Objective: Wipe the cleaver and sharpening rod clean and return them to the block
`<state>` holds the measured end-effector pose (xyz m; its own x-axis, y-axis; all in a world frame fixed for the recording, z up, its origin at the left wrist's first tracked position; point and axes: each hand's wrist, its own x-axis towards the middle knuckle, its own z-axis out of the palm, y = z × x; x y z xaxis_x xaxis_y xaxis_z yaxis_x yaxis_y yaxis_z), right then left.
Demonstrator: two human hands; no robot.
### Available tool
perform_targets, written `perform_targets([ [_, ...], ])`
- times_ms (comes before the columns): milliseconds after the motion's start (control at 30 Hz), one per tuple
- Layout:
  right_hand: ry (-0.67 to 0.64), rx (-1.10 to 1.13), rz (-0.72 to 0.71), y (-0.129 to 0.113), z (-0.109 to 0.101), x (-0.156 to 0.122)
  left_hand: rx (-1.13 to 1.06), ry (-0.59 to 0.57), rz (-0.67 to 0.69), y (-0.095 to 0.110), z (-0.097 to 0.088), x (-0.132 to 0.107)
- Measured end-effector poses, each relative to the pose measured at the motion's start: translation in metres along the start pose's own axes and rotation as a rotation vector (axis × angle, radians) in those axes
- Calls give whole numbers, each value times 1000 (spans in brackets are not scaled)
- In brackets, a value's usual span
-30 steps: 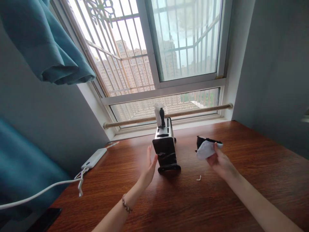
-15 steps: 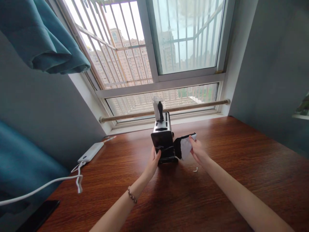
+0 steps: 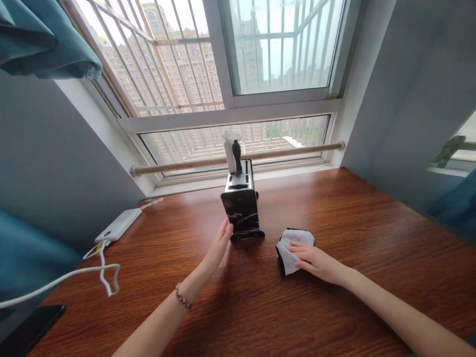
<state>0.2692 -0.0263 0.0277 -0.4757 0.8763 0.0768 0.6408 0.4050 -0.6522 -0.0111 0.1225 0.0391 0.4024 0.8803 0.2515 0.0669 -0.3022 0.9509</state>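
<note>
A black knife block (image 3: 241,212) with a slotted silvery top stands upright on the table. A black-handled knife (image 3: 237,154) rises from its top beside a white, wrapped-looking item (image 3: 228,153) whose kind I cannot make out. My left hand (image 3: 218,243) rests against the block's lower left edge, fingers stretched rather than wrapped round it. On the tabletop to the right of the block lies a crumpled cloth (image 3: 292,248), pale with black edges. My right hand (image 3: 314,260) lies over the cloth's right part with its fingers spread flat.
The brown wooden table (image 3: 178,307) reaches back to a window with a horizontal rail (image 3: 178,166). At the left edge lie a white power bank (image 3: 121,224) with a white cable (image 3: 55,285) and a flat dark object (image 3: 33,327). A blue curtain (image 3: 48,44) hangs upper left.
The cloth went from being held up beside the block to lying on the table, and my right hand loosened on it. My left hand eased its grip on the block. The view shifted.
</note>
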Motion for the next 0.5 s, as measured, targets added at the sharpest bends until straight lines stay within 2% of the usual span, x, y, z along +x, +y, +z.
perform_targets([
  [100,8,-40,-33,2,1,-1,35,32,-31,-3,-3,2],
  [200,48,-1,-63,8,-6,3,94,159,-104,-5,-2,-5],
  [267,96,57,-19,15,-10,9,167,325,-76,-3,5,-17],
  [333,120,125,58,23,-14,15,270,392,26,5,18,-35],
  [367,122,158,96,27,-15,18,328,319,85,10,27,-45],
  [433,128,212,150,31,-18,22,492,-47,246,23,46,-61],
  [500,132,222,151,32,-19,24,693,-342,492,33,67,-69],
])
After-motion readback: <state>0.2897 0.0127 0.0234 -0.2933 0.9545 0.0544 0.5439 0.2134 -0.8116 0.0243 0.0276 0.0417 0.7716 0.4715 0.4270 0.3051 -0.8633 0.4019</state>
